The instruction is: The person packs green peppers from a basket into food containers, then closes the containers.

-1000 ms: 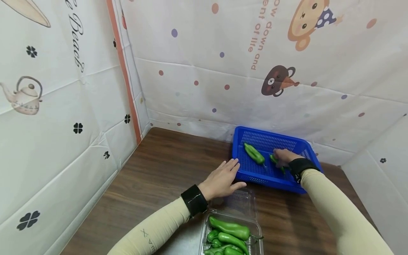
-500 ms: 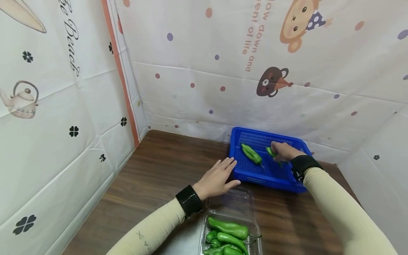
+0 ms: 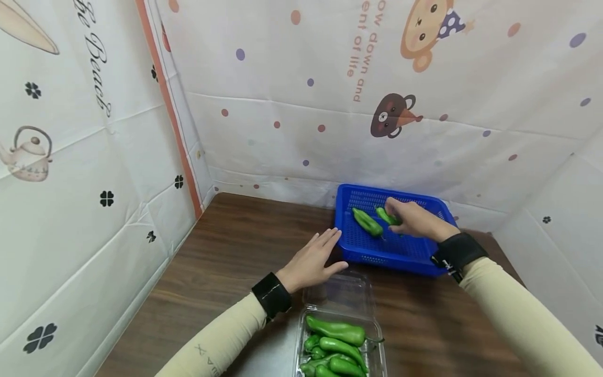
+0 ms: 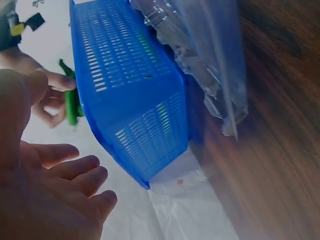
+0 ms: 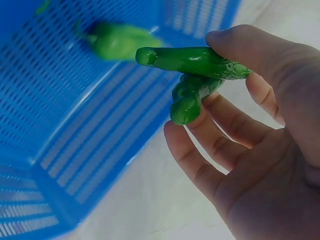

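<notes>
The right hand [image 3: 414,220] has lifted its pinched, glossy green pepper [image 5: 192,70]; left hand [image 3: 311,260] spread flat.

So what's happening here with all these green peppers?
A person is working at a wooden table. Their right hand holds a green pepper over a blue basket, where another pepper already lies. Their left hand rests flat and open on the table beside the basket. Nearer to them, a clear plastic container with its lid open holds several more green peppers.
</notes>
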Demonstrator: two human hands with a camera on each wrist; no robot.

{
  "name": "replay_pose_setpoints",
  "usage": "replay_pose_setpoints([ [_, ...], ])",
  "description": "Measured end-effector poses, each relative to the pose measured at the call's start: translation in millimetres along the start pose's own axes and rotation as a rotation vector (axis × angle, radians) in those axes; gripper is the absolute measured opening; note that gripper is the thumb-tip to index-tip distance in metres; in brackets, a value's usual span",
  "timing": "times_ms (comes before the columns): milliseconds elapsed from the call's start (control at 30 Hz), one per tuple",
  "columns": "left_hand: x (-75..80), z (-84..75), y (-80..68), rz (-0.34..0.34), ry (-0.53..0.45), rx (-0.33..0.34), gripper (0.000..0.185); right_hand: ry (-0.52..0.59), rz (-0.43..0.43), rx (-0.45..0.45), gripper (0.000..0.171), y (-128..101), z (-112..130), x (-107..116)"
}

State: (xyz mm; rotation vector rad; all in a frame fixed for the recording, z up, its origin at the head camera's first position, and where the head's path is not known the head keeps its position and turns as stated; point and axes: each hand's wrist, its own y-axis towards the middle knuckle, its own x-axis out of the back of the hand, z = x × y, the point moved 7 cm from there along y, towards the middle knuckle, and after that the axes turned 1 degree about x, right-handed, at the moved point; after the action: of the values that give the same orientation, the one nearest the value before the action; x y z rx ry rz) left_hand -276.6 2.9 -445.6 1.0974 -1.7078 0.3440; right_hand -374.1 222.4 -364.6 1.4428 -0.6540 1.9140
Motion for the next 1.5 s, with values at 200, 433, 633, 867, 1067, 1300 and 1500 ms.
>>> replay_pose_setpoints([
  [200,-2.9,2.9,-0.1,-0.005,-0.012,-0.006,0.084,-0.039,-0.025,0.04,0.04,-10,31,-3],
  [433,-5.5,0.0,-8.9,0.005,-0.057,-0.043,0.096,-0.039,-0.059,0.111,0.04,-25,58,-13],
  [633,-0.6,-5.3,-17.2,0.003,-0.085,-0.074,0.105,-0.064,-0.127,0.204,0.042,-39,80,-18],
  [867,0.4,-13.1,-29.9,0.04,-0.112,-0.105,0.107,-0.082,-0.141,0.253,0.04,-53,104,-30],
  [1067,4.2,-18.8,-42.8,0.047,-0.129,-0.153,0.109,-0.068,-0.145,0.287,0.04,-65,122,-39],
  [1300,6.8,-25.1,-62.0,0.077,-0.152,-0.177,0.111,-0.001,-0.143,0.33,0.038,-78,138,-54],
  [1500,6.3,-30.0,-74.7,0.092,-0.135,-0.189,0.114,0.062,-0.142,0.349,0.04,-87,147,-70],
])
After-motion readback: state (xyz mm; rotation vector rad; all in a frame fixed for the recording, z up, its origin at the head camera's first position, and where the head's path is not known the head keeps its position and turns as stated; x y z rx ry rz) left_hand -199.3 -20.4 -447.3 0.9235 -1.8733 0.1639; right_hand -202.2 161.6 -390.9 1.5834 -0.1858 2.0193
